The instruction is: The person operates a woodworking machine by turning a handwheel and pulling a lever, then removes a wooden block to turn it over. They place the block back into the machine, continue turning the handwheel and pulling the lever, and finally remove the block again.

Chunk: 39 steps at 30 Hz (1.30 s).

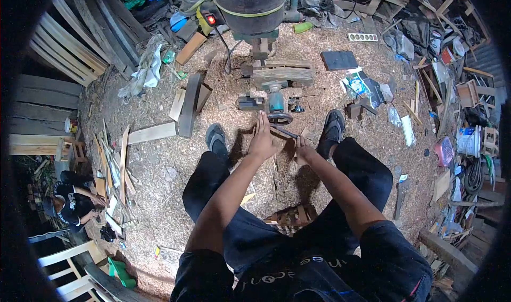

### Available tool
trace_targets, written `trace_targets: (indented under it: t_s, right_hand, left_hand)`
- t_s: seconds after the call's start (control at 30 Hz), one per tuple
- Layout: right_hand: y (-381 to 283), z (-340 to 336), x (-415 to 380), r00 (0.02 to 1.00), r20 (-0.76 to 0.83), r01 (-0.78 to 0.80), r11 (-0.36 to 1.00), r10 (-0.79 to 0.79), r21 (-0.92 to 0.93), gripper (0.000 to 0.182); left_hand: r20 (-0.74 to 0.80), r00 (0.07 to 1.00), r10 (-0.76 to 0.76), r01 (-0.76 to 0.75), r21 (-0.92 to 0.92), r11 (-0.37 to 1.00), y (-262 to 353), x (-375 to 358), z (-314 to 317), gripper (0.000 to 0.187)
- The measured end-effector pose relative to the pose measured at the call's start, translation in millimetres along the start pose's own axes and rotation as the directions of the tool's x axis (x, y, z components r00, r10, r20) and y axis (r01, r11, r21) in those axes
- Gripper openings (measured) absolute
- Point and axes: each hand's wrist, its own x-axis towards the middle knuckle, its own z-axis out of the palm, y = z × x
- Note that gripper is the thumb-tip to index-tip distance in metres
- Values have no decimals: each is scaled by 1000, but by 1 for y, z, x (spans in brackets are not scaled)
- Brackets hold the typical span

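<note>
In front of me stands a lathe-like machine with a green tailstock [275,101] and a dark handwheel [280,119]. A rough block of wood [285,74] sits behind the tailstock in the machine. My left hand [262,141] is at the left side of the handwheel, its fingers stretched out. Lower right of the wheel, my right hand [305,151] is closed around the end of a dark slim rod [285,133]. That rod slants up and left toward my left hand, passing just below the wheel.
A dark motor drum [249,9] with a lit red switch [211,19] is at the top. Wood offcuts [189,105] lie left, a black slab [339,60] and power strip [363,37] right. Shavings cover the floor. Another person [74,203] crouches at far left.
</note>
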Motion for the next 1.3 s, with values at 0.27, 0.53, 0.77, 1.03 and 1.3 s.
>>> trace_targets:
  t_s: [0.27, 0.53, 0.77, 1.03, 1.3]
  right_hand:
    - [19, 40, 38, 999, -12, 46, 994, -45, 97, 103]
    - [20, 33, 33, 995, -42, 98, 990, -95, 101, 115]
    - [20, 17, 34, 994, -98, 70, 981, -53, 179, 108]
    - [16, -107, -35, 813, -533, 50, 884, 235, 465, 72]
    - [-45, -279, -187, 345, -917, 466, 812, 199, 351, 49]
  left_hand:
    - [-11, 996, 89, -89, 36, 995, -8, 2, 3, 108]
    - [34, 995, 94, -93, -23, 995, -8, 8, 6, 108]
    - [38, 996, 80, -80, 7, 997, -5, 5, 2, 104]
    - [-369, 928, 45, -85, -94, 992, 0, 7, -35, 59]
    - [-845, 465, 265, -463, 23, 886, 82, -3, -172, 38]
